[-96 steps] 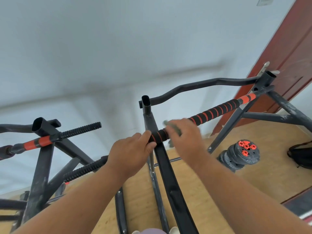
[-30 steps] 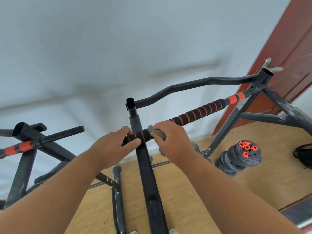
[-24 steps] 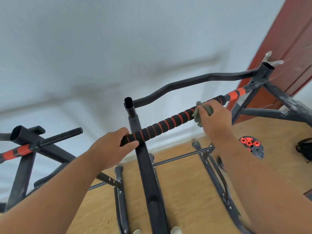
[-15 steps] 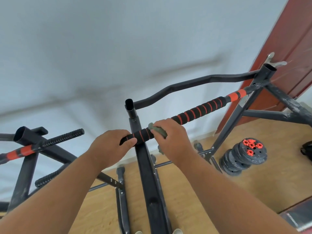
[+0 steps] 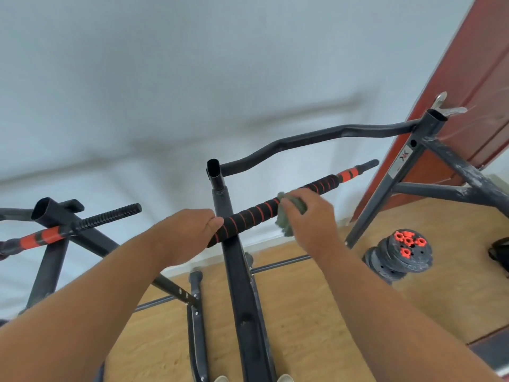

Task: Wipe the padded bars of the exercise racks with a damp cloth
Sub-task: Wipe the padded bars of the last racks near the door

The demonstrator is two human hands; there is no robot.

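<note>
A black padded bar with orange rings [image 5: 249, 215] runs from the centre up to the right, across a dark upright post [image 5: 234, 260]. My left hand [image 5: 187, 232] grips the bar's near end. Wrapped round the bar near its middle is a grey-green cloth [image 5: 287, 216], which my right hand [image 5: 308, 216] grips. Beyond that hand the padding ends in an orange section [image 5: 347, 172] and a bare tip that hangs free of the right frame.
A second rack [image 5: 55, 216] with a ribbed bar [image 5: 110, 215] and orange grip stands at the left. Right of me rises a grey frame [image 5: 407, 166] with a curved top bar [image 5: 316, 139], against a red door [image 5: 479, 78]. Weight plates [image 5: 402, 253] lie on the wooden floor.
My right hand slid the cloth out along the bar, back to my left hand, and now out again to the middle. The bar's far end has come off the right frame.
</note>
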